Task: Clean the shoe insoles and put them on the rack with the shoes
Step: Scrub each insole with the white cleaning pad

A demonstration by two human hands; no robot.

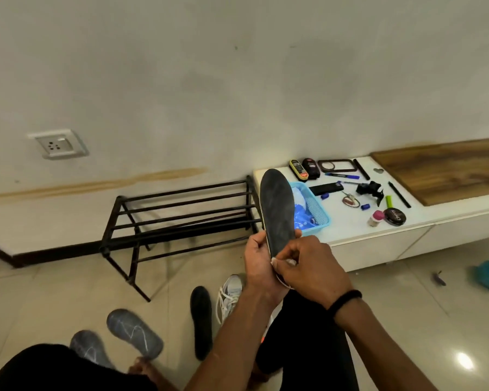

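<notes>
Left hand [259, 261] grips the upright insole [277, 210] at its near end; right hand [308, 266] fingers pinch a white wipe [283, 262] there; its long axis runs far, toward the counter [350, 224].

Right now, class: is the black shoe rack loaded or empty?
Empty. Both tiers of the shoe rack show bare bars; three insoles and a white shoe lie on the floor, a fourth insole is hand-held.

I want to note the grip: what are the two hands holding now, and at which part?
Both hands hold one dark insole upright by its lower end: left hand on the left edge, right hand at the bottom, apparently with something small and white.
</notes>
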